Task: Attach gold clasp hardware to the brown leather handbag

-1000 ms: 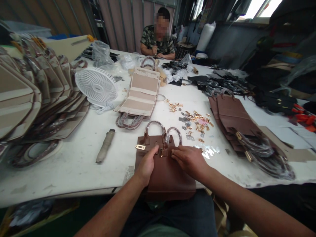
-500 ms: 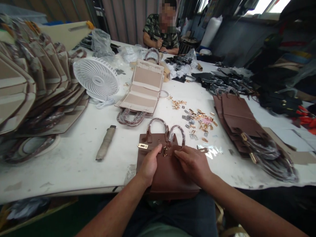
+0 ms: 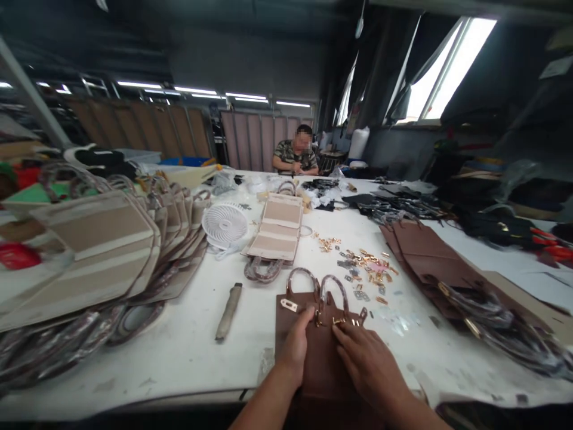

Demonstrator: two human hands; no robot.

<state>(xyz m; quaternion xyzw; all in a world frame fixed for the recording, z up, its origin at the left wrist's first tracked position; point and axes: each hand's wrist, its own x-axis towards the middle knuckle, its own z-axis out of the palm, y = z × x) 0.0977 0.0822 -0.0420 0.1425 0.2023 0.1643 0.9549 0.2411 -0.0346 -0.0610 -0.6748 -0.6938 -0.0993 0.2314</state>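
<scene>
A brown leather handbag (image 3: 322,364) lies flat at the near edge of the white table (image 3: 188,352), its two plastic-wrapped handles (image 3: 317,280) pointing away from me. My left hand (image 3: 295,346) rests on the bag's front with the thumb up by the gold clasp (image 3: 320,316). My right hand (image 3: 367,361) lies on the bag just right of the clasp, fingers bent and pressing a gold metal fitting (image 3: 342,321) on the strap. A gold plate (image 3: 289,305) sits on the bag's left strap.
Loose gold and silver fittings (image 3: 364,269) lie scattered beyond the bag. A grey wrapped tool (image 3: 228,310) lies to the left, with a white fan (image 3: 224,226), an open beige bag (image 3: 275,236) and stacked beige bags (image 3: 98,245). Brown bags (image 3: 430,263) pile at the right. Another person (image 3: 295,156) sits at the far end.
The camera has tilted up, so the room's far wall and windows now show and the bag sits lower in view. Both hands stay on the bag by the clasp.
</scene>
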